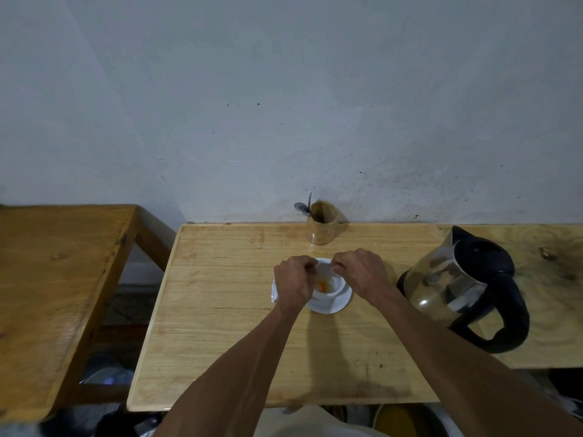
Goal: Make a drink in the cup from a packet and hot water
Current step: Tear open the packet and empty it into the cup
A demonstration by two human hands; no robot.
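A white cup [328, 293] stands on a white saucer [342, 302] in the middle of the light wooden table [220, 310]. Both my hands hold a small white packet [325, 269] just above the cup's mouth. My left hand [295, 283] pinches its left end and my right hand [362, 269] pinches its right end. Orange powder [322, 286] shows inside the cup. A steel kettle [454, 288] with a black handle and lid stands to the right of the cup. Something white [274, 293] lies by my left wrist, mostly hidden.
A wooden holder [321, 227] with a spoon [302, 208] in it stands at the table's back edge against the grey wall. A darker wooden table [53, 279] sits to the left across a gap. Pots and bowls lie on the floor below.
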